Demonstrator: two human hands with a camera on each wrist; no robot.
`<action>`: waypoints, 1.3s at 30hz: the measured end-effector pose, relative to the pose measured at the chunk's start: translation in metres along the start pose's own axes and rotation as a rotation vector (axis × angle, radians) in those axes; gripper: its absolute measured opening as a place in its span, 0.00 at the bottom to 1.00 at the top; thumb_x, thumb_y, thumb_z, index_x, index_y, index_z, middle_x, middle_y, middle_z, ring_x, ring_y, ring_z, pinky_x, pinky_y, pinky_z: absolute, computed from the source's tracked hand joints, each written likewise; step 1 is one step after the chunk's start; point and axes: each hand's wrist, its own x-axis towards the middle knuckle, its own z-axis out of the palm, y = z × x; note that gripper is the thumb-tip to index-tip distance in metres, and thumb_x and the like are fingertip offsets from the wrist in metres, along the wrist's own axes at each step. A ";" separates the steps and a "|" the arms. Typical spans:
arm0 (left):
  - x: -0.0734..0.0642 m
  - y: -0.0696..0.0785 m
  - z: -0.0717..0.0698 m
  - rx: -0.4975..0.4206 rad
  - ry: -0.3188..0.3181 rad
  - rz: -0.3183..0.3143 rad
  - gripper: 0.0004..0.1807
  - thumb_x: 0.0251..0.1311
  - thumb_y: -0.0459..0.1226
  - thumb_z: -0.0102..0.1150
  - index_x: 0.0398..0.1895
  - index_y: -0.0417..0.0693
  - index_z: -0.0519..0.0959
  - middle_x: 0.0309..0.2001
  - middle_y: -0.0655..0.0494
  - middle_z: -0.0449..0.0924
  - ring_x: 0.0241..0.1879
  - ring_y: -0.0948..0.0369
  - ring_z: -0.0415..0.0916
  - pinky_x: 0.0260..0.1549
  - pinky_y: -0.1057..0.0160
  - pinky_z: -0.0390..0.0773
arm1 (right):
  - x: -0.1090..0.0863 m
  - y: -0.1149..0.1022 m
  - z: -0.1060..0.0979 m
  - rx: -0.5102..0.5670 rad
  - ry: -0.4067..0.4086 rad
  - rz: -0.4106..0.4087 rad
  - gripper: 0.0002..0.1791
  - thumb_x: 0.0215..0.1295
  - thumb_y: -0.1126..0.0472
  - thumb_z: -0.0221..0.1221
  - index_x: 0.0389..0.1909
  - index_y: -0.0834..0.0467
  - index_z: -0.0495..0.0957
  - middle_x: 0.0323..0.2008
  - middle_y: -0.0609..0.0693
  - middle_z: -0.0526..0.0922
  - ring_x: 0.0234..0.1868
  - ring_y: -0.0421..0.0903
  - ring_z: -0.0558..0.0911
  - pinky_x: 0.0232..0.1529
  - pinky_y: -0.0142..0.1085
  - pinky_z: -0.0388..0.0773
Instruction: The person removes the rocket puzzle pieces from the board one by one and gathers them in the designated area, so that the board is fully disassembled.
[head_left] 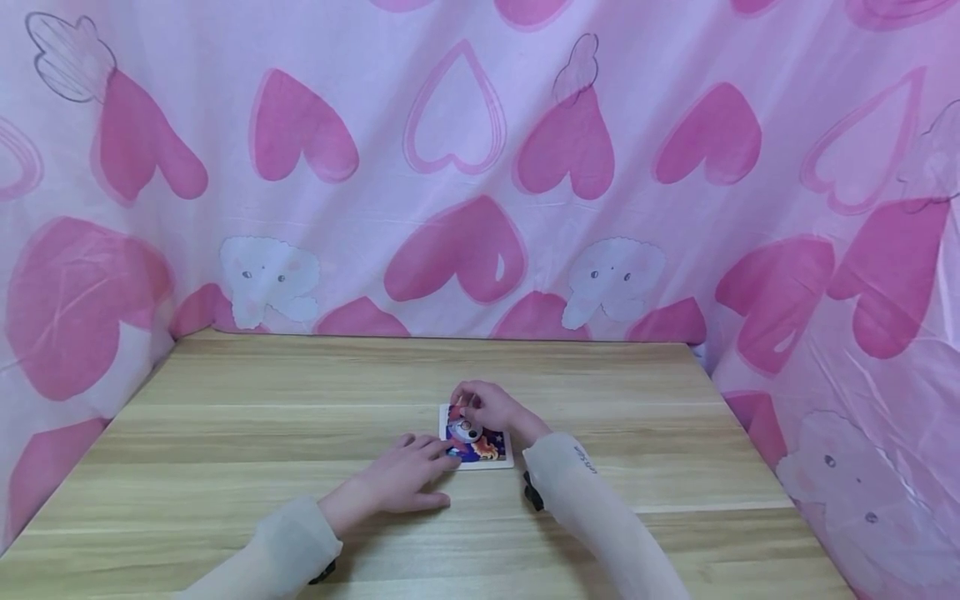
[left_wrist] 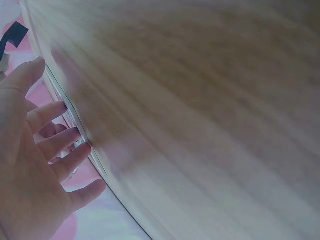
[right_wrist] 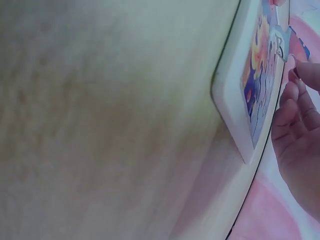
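A small picture puzzle board (head_left: 498, 460) with a white frame lies on the wooden table. Its picture shows purple, orange and white shapes. My right hand (head_left: 491, 407) is over the board's far part, and its thumb and fingers pinch a puzzle piece (right_wrist: 299, 46) with red and blue on it. In the right wrist view the piece stands tilted up from the picture. My left hand (head_left: 401, 473) lies palm down with fingers spread at the board's left side. Its fingertips (head_left: 453, 461) overlap the frame and the picture's edge.
The wood-grain table (head_left: 300, 417) reaches back to a pink curtain (head_left: 450, 167) printed with hearts and white animals. The same curtain hangs along both sides. Dark straps (head_left: 533, 492) show at the wrists below the light sleeves.
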 end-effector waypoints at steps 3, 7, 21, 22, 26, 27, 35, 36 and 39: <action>0.000 0.000 0.000 0.002 -0.003 -0.001 0.32 0.53 0.58 0.48 0.57 0.51 0.68 0.58 0.48 0.64 0.56 0.50 0.60 0.51 0.43 0.59 | -0.002 0.001 -0.001 0.038 0.011 0.009 0.09 0.59 0.69 0.52 0.36 0.53 0.75 0.30 0.46 0.75 0.32 0.41 0.72 0.33 0.33 0.71; 0.000 0.000 -0.001 -0.002 0.012 0.003 0.32 0.52 0.58 0.50 0.57 0.51 0.69 0.57 0.48 0.65 0.56 0.49 0.60 0.50 0.43 0.59 | -0.005 0.003 -0.006 0.077 0.030 -0.007 0.08 0.60 0.68 0.51 0.36 0.53 0.76 0.29 0.46 0.74 0.31 0.42 0.72 0.33 0.35 0.70; 0.000 0.001 -0.002 0.000 0.011 0.001 0.32 0.52 0.58 0.50 0.57 0.51 0.68 0.58 0.48 0.64 0.56 0.48 0.61 0.50 0.42 0.59 | -0.026 0.009 -0.030 0.118 -0.040 0.089 0.09 0.58 0.68 0.50 0.34 0.55 0.77 0.31 0.46 0.76 0.37 0.43 0.72 0.44 0.41 0.67; 0.000 0.001 -0.002 -0.002 0.009 0.000 0.32 0.52 0.58 0.50 0.57 0.51 0.68 0.58 0.48 0.64 0.56 0.48 0.61 0.50 0.42 0.59 | -0.028 0.011 -0.032 0.115 -0.040 0.096 0.09 0.58 0.68 0.50 0.34 0.54 0.77 0.31 0.45 0.76 0.37 0.43 0.72 0.44 0.41 0.66; -0.001 0.001 -0.002 0.000 -0.007 -0.008 0.32 0.52 0.58 0.50 0.57 0.52 0.68 0.58 0.48 0.64 0.56 0.49 0.60 0.50 0.42 0.58 | -0.037 0.018 -0.041 0.086 -0.037 0.120 0.09 0.57 0.68 0.50 0.33 0.53 0.77 0.31 0.45 0.76 0.36 0.44 0.72 0.42 0.41 0.67; -0.001 0.002 -0.002 0.002 -0.014 -0.012 0.32 0.52 0.59 0.49 0.58 0.52 0.68 0.58 0.48 0.64 0.56 0.49 0.60 0.50 0.42 0.58 | -0.039 0.021 -0.044 0.081 -0.036 0.130 0.09 0.57 0.67 0.50 0.33 0.53 0.77 0.31 0.45 0.76 0.36 0.45 0.72 0.41 0.40 0.68; -0.001 0.003 -0.003 -0.001 -0.024 -0.017 0.32 0.52 0.58 0.49 0.58 0.52 0.67 0.59 0.49 0.63 0.57 0.49 0.59 0.51 0.42 0.57 | -0.052 0.040 -0.062 0.045 0.002 0.201 0.08 0.58 0.67 0.50 0.33 0.53 0.77 0.30 0.45 0.76 0.34 0.45 0.71 0.38 0.39 0.68; -0.001 0.003 -0.004 -0.003 -0.024 -0.017 0.32 0.52 0.58 0.49 0.58 0.52 0.68 0.59 0.49 0.63 0.57 0.49 0.59 0.51 0.42 0.57 | -0.053 0.043 -0.063 0.044 0.004 0.209 0.08 0.58 0.67 0.51 0.33 0.53 0.77 0.30 0.45 0.76 0.34 0.45 0.71 0.38 0.39 0.68; -0.001 0.003 -0.004 -0.006 -0.025 -0.017 0.32 0.52 0.58 0.50 0.58 0.52 0.67 0.59 0.48 0.63 0.57 0.49 0.59 0.51 0.42 0.57 | -0.056 0.049 -0.064 0.066 -0.002 0.221 0.08 0.58 0.67 0.50 0.33 0.54 0.77 0.30 0.46 0.77 0.34 0.45 0.71 0.38 0.39 0.67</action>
